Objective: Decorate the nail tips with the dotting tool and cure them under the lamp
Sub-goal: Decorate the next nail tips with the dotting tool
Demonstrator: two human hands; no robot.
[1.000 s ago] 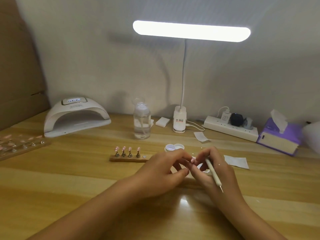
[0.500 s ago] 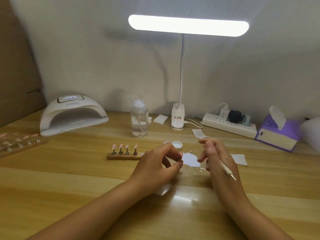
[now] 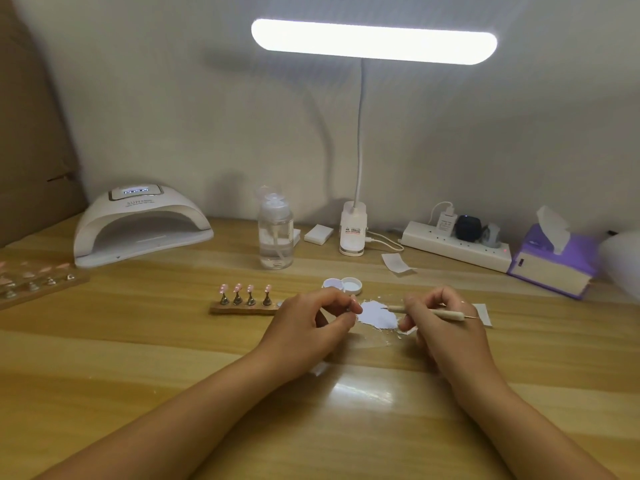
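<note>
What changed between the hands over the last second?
The left hand and right hand drew apart, uncovering the white patch. The right hand swung the dotting tool level, tip toward it. The left hand keeps pinching a nail tip; the holder with four tips stayed.

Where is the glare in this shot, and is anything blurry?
In the head view, the lit white bar desk lamp is blown out, its reflection glares on the glossy wooden table between the forearms, and the wooden tray of pink nail tips at the left edge looks soft.
</note>
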